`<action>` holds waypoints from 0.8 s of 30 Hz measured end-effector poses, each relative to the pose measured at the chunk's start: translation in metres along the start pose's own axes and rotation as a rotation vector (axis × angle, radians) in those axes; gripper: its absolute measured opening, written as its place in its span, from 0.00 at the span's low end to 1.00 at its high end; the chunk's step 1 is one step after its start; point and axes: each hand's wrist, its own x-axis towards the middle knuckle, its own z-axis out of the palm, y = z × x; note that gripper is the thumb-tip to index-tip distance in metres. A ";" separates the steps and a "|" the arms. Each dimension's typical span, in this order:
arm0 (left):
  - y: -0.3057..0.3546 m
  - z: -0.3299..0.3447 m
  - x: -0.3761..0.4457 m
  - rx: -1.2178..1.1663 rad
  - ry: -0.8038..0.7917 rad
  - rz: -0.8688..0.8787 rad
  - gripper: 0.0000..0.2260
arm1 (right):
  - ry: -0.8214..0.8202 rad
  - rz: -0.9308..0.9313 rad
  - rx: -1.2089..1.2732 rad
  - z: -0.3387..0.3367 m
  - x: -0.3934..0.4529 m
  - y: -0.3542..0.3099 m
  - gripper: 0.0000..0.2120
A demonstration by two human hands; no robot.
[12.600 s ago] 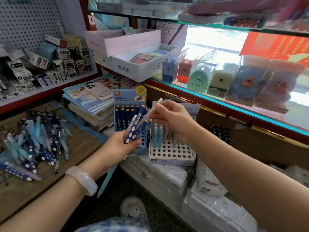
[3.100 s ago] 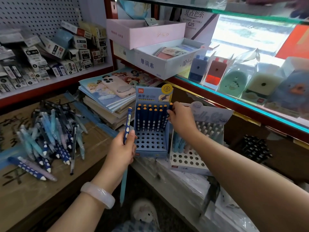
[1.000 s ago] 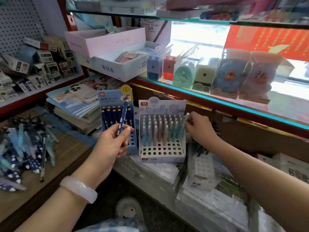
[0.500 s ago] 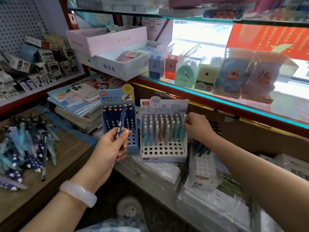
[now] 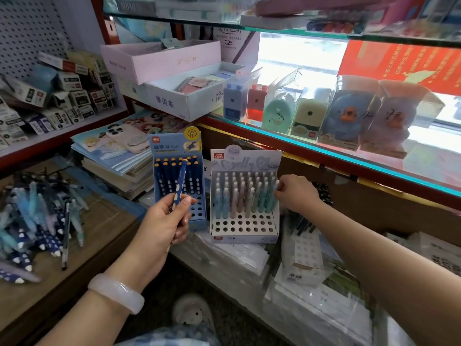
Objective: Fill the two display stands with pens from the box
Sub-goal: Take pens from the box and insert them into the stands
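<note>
Pens fill the back rows of both display stands, and I use the white stand [image 5: 244, 196] as my landmark. It stands on a stack of plastic-wrapped packs [image 5: 239, 248], with pastel pens [image 5: 239, 193] upright in its rear holes and its front rows of holes bare. Touching its left side is the blue stand [image 5: 180, 181], its rear rows holding dark blue dotted pens with orange tips [image 5: 172, 171].

My left hand [image 5: 166, 221] is in front of the blue stand, left of the white one, thumb and fingers curled round one dark blue dotted pen [image 5: 180, 181] that points up across the blue stand's face. A pale bangle [image 5: 116, 293] sits on that wrist.

My right hand [image 5: 295, 194] is at the white stand's right edge, fingers curled at the rightmost pens; I cannot tell whether they pinch one or only touch.

Far left of the white stand, loose pens [image 5: 37, 221] lie heaped on the brown bench [image 5: 99, 236]. Behind the blue stand is a stack of notebooks [image 5: 112, 166] with a phone [image 5: 128, 141] on top. Above the white stand runs a glass shelf [image 5: 349, 156] carrying boxed sharpeners [image 5: 309, 116].
</note>
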 end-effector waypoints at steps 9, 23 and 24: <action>0.000 0.000 -0.002 -0.018 0.008 -0.009 0.05 | 0.085 -0.011 0.005 0.004 0.001 -0.002 0.06; 0.001 0.005 -0.004 -0.005 -0.015 -0.004 0.05 | 0.129 0.110 -0.208 0.016 0.005 -0.010 0.07; 0.003 0.004 -0.005 -0.006 -0.016 0.000 0.06 | 0.110 0.107 -0.202 0.015 0.004 -0.009 0.08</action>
